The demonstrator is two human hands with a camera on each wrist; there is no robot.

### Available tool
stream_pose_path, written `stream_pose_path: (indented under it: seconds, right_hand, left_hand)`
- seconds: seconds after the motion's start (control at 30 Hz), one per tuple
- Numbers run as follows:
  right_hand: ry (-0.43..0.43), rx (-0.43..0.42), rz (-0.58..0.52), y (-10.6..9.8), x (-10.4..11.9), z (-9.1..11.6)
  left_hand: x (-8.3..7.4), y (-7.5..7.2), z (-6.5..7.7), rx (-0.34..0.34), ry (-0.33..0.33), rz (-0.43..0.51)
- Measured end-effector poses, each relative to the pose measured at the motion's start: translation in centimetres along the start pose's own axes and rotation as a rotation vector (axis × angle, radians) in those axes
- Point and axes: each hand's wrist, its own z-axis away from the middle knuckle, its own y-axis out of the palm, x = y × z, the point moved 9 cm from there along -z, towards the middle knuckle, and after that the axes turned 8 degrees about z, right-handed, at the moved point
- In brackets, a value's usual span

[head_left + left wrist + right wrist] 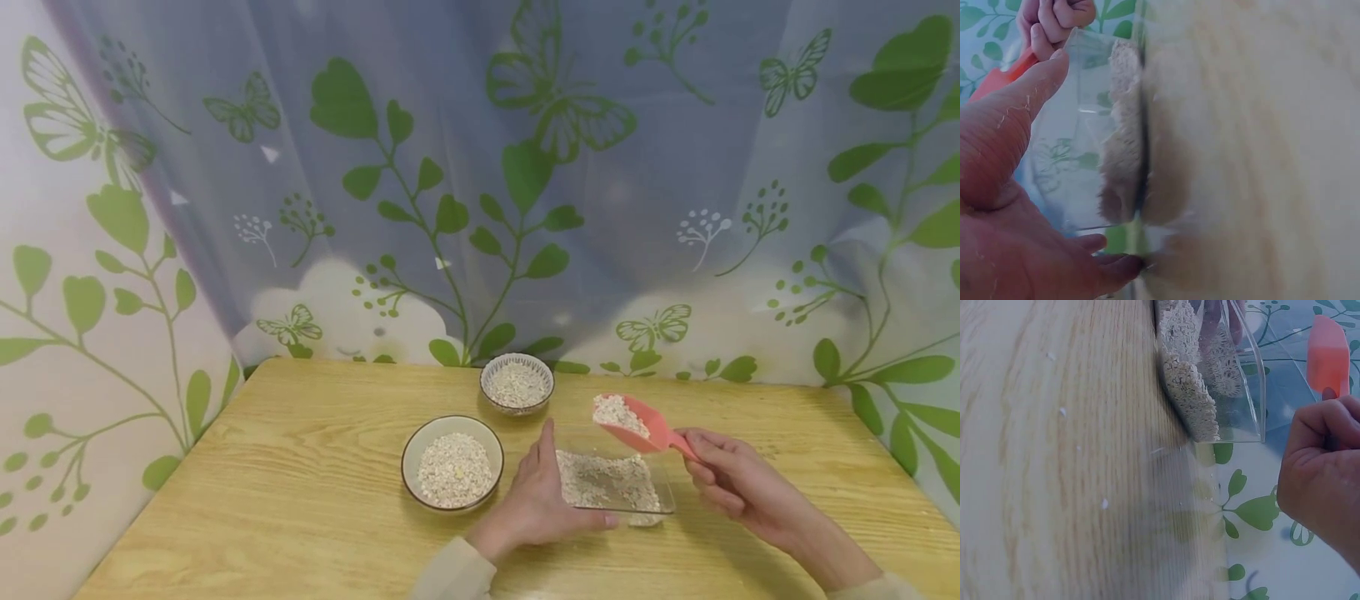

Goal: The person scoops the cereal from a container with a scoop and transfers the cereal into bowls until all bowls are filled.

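Observation:
My right hand grips the handle of a pink scoop, raised over the back right part of a clear rectangular container. Oat flakes are heaped in the scoop. The container holds a layer of flakes, thinner in the middle, and appears in the left wrist view too. Against its left side rests my left hand, fingers extended and the thumb stretched along the near side. In the right wrist view the right hand holds the scoop above the container's rim level.
A larger bowl of flakes with a dark rim stands left of my left hand. Behind it is a smaller patterned bowl with flakes. A few loose flakes lie on the wooden table. A leaf-print curtain hangs behind.

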Motion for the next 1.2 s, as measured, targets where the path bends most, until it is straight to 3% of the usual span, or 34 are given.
stream_pose_path:
  seconds: [0.17, 0.37, 0.53, 0.67, 0.87, 1.03, 1.2]
  right_hand:
    - [-0.009, -0.015, -0.005, 0.1, 0.4, 0.1]
    - [-0.006, -0.096, 0.084, -0.4, 0.8, 0.1]
    - [-0.006, -0.137, 0.119, -0.2, 1.3, -0.3]
    - [0.002, -0.178, 0.164, 0.2, 1.6, -0.8]
    - [-0.012, -0.192, 0.229, 1.4, 2.3, -2.0]
    - [0.016, -0.266, 0.306, 2.0, 2.3, -3.1]
    - [0.050, -0.311, 0.347, 2.8, 2.1, -4.6]
  left_hand:
    - [-1.1, -1.2, 0.2, 0.037, 0.062, -0.012]
    - [-2.8, -3.8, 0.9, 0.075, 0.178, 0.007]
    - [-3.4, -7.3, 1.7, 0.007, 0.261, -0.031]
    - [-2.3, -10.2, 2.0, -0.070, 0.267, -0.065]
    - [0.6, -13.5, 2.5, -0.124, 0.248, -0.116]
    - [3.1, -15.3, 2.9, -0.121, 0.224, -0.149]
    - [5.2, -16.1, 3.3, -0.093, 0.186, -0.193]
